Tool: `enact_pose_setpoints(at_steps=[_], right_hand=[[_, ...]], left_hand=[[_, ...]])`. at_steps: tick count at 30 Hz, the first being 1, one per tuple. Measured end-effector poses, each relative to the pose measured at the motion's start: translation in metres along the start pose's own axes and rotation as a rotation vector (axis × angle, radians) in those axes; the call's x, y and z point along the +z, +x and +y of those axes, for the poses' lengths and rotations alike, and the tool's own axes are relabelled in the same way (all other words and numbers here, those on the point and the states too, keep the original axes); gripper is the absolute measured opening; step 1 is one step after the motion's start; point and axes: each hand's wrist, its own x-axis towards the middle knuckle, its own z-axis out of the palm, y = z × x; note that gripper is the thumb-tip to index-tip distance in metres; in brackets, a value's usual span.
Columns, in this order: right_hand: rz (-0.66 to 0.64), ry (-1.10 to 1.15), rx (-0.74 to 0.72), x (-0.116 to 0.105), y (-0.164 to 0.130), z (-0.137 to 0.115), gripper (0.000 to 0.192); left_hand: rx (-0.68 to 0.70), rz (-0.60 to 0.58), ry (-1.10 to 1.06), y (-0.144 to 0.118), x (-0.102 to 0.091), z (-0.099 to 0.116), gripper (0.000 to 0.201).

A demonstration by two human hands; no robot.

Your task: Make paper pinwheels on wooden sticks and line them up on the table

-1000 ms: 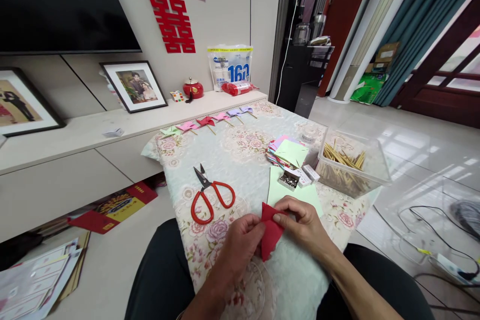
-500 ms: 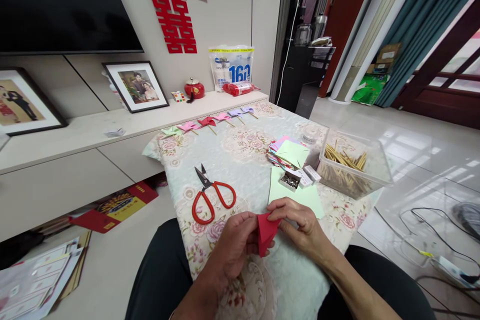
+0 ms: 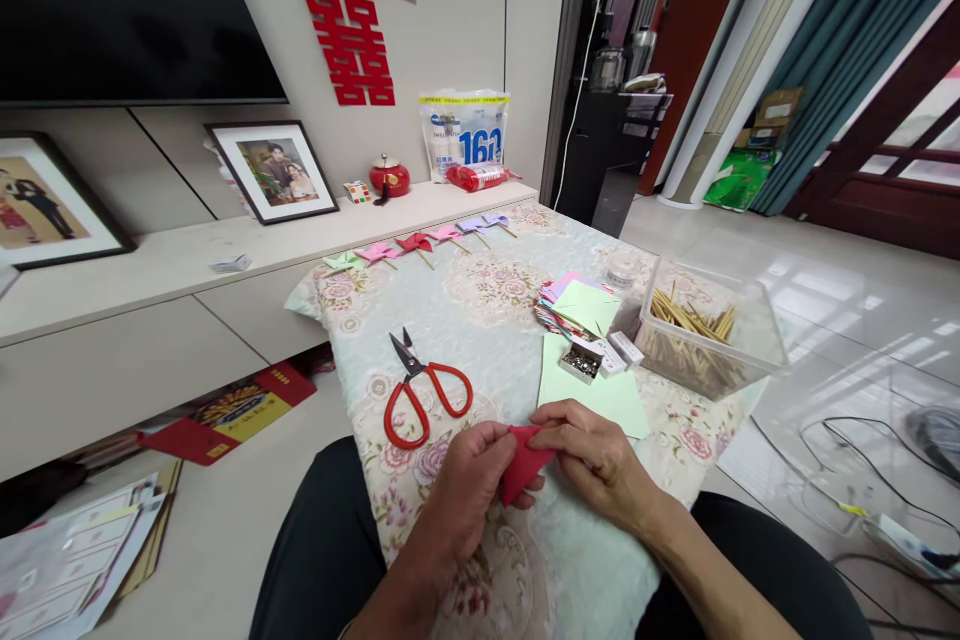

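Floral cloth covers the low table (image 3: 487, 320) in front of the seated person, and the red-handled scissors (image 3: 422, 388) lie on it as a handy landmark. Nearest, right of the scissors and closer in, the left hand (image 3: 469, 490) and right hand (image 3: 600, 455) pinch a folded red paper (image 3: 523, 460) between fingertips, raised just off the cloth, likely so the crease can be pressed from both sides. Beyond it, right of the scissors, lie a green sheet (image 3: 600, 395), a small box of pins (image 3: 581, 360), a coloured paper stack (image 3: 577, 305) and a clear tub of sticks (image 3: 705, 330), all within reach. Far behind the scissors, finished pinwheels (image 3: 412, 245) line the table's edge, out of the working space.
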Motion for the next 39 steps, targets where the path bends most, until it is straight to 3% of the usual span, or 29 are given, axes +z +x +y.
enact_pose_setpoints(at_steps=[4,8,12,15,23,31,36,39], right_hand=[[0.0,0.028,0.045,-0.007,-0.002,0.006,0.051],[0.107,0.187,0.262,-0.011,-0.001,0.006,0.037],[0.055,0.257,0.397,-0.008,0.003,-0.004,0.026],[-0.005,0.225,0.399,-0.003,0.006,-0.01,0.024],[0.033,0.233,0.402,0.005,0.007,-0.009,0.027],[0.042,0.03,0.245,0.005,0.001,0.0,0.01],[0.074,-0.275,-0.027,0.009,-0.006,0.004,0.017],[0.041,-0.375,-0.11,0.013,-0.012,0.002,0.018]], left_hand=[[0.097,0.086,0.187,0.002,-0.003,0.0,0.027],[0.288,0.151,0.505,-0.001,-0.007,0.001,0.028],[0.424,0.13,0.754,-0.007,-0.005,0.0,0.036],[0.434,0.09,0.8,-0.01,-0.001,-0.002,0.04],[0.48,0.06,0.837,-0.009,0.002,-0.007,0.035],[0.66,0.193,0.905,-0.004,-0.013,-0.014,0.017],[1.152,0.227,1.106,-0.001,-0.02,-0.019,0.019],[1.317,0.257,1.258,-0.001,-0.024,-0.023,0.023]])
